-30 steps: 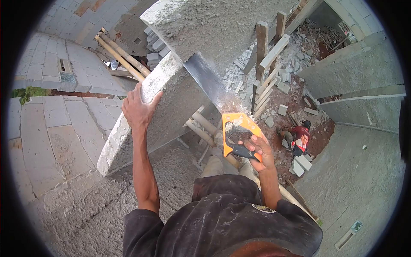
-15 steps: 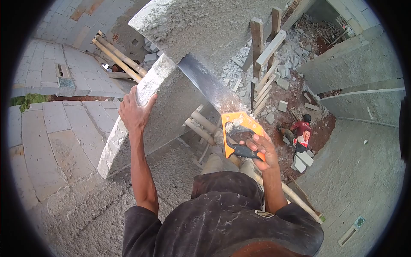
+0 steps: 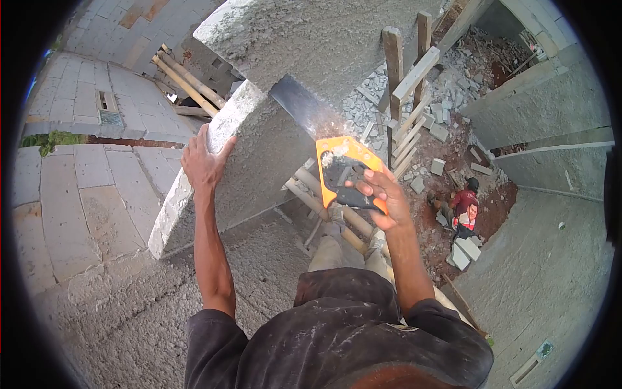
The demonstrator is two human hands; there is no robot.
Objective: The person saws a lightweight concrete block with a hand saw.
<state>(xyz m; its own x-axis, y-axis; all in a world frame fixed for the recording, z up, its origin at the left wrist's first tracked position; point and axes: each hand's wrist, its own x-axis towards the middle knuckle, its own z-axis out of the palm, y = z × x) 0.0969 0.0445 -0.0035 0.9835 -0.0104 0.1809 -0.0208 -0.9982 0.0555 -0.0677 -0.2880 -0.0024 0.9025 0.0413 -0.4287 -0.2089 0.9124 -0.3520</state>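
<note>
My right hand [image 3: 382,191] is wrapped round the orange and black handle of a handsaw [image 3: 304,107]. The saw's blade points up and left, its far end against the rough grey block panel [image 3: 265,146], by a notch in its upper edge. Fine dust coats the blade near the handle. My left hand [image 3: 208,162] grips the pale left edge of the same panel, thumb on the near face and fingers over the edge.
Bamboo poles [image 3: 188,81] stand at upper left, with more below the panel. Wooden posts [image 3: 392,71] rise at upper right above rubble [image 3: 457,74]. A person in a red shirt [image 3: 465,206] sits far below among loose blocks [image 3: 461,254].
My right hand has pushed the saw up and left, so less of the blade shows on this side of the panel. My left hand stays on the panel's edge.
</note>
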